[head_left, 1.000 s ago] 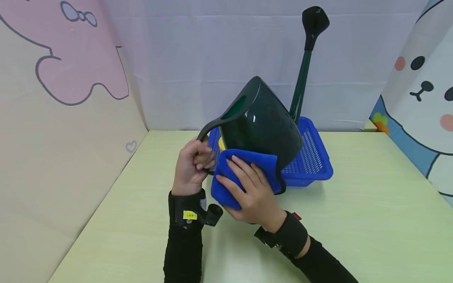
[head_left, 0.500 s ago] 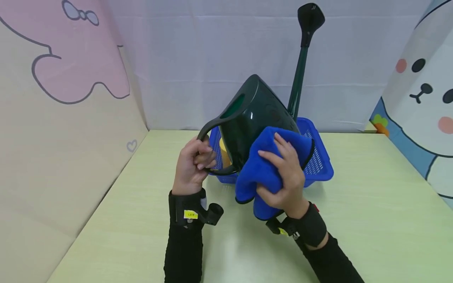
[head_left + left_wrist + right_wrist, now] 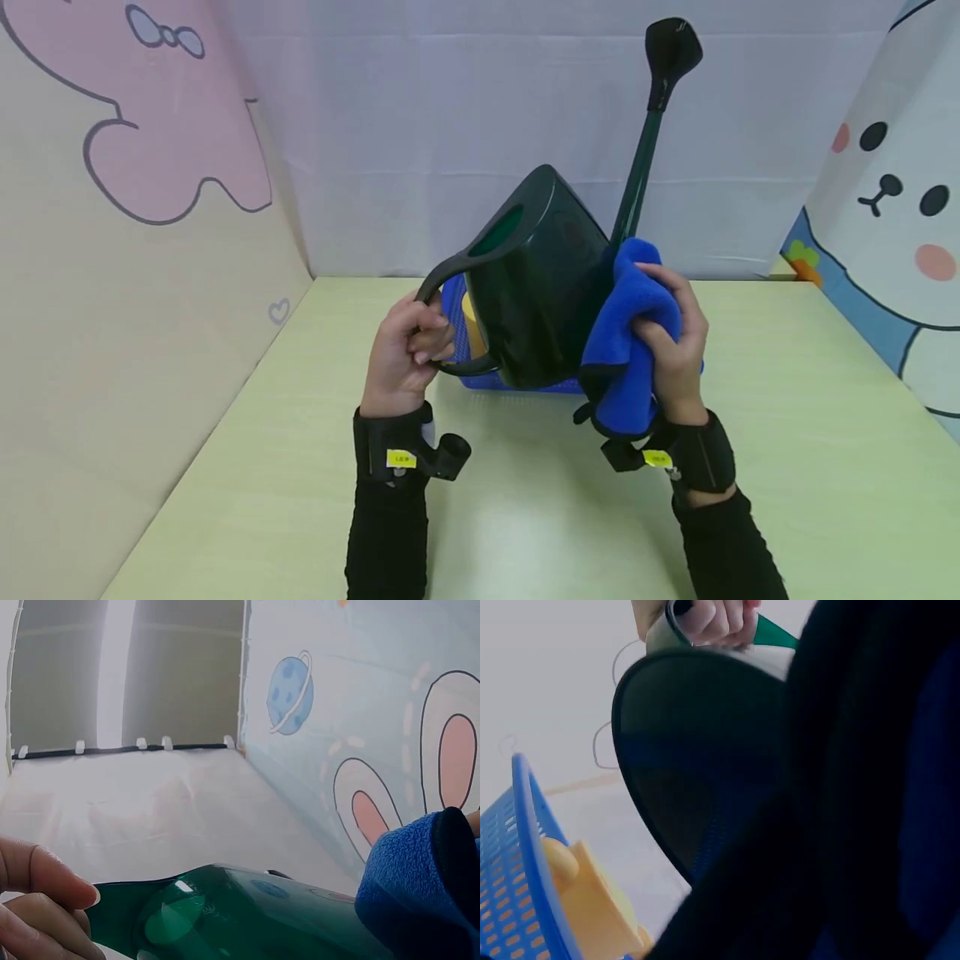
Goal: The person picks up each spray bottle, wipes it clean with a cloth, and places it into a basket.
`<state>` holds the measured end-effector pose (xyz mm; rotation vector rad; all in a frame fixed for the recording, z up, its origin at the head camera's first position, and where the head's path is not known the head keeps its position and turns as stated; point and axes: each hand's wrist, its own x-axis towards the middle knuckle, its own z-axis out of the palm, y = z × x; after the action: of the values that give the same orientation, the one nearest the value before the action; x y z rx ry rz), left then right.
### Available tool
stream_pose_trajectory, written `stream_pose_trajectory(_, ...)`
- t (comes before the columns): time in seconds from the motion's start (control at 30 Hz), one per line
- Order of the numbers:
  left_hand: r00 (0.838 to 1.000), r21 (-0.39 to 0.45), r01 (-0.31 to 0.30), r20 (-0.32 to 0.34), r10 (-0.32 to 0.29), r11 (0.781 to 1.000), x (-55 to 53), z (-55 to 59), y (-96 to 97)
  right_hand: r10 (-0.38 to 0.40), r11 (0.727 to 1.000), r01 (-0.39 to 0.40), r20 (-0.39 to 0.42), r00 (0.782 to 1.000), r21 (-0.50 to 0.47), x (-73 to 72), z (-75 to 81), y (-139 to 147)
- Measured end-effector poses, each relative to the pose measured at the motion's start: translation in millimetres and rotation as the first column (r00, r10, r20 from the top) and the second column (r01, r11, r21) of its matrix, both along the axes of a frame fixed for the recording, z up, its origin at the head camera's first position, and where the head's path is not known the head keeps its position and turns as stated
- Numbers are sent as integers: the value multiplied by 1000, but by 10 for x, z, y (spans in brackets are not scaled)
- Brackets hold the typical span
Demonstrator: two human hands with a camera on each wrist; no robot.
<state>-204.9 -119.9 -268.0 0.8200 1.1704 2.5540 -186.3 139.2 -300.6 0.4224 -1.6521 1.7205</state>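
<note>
A dark green watering can (image 3: 536, 292) hangs tilted above the table in the head view, its long spout rising to a black head at upper right. My left hand (image 3: 411, 350) grips its handle with curled fingers. On the can's right side, my right hand (image 3: 675, 342) holds a bunched blue cloth (image 3: 633, 333) with black edging against the lower body near the base of the spout. In the left wrist view the cloth (image 3: 409, 892) shows beside the green can (image 3: 247, 915). Dark cloth folds cover much of the right wrist view, beside the can's bottom (image 3: 697, 735).
Behind the can stands a blue plastic basket (image 3: 480, 381), mostly hidden in the head view. Inside it is a yellow object (image 3: 596, 904), seen in the right wrist view. The pale green table (image 3: 525, 517) meets printed cloth walls at its sides and a white one behind.
My right hand has moved the cloth from the can's lower left side, across its body, to its right side. My left hand and the can have stayed nearly still.
</note>
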Motion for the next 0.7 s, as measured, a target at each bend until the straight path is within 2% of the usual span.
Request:
stream_pose_trajectory(0.1,999,2,-17,29,17,1000,-3,-3,-10,-30,998,31,-24,999,59,-26,-27,-29)
stream_pose_trajectory(0.2,998,4,-40,58,40,999,-4,-8,-23,-98,982,113,-103,990,151,-48,-53,-101)
stream_pose_trajectory(0.27,996,5,-54,67,54,999,-7,-10,-30,-142,963,179,-185,972,202,-61,-75,-164)
stream_pose_trajectory(0.37,996,7,-63,64,63,998,-10,-9,-34,-172,929,265,-335,926,256,-74,-103,-271)
stream_pose_trajectory(0.5,997,12,-65,51,65,998,-11,-5,-23,-165,857,375,-502,849,352,-52,-150,-421)
stream_pose_trajectory(0.6,996,17,-67,55,66,998,-7,-2,-11,-148,789,445,-572,807,423,-13,-203,-539)
stream_pose_trajectory(0.7,996,22,-67,63,66,997,-4,-3,-2,-124,708,509,-624,772,489,39,-254,-666)
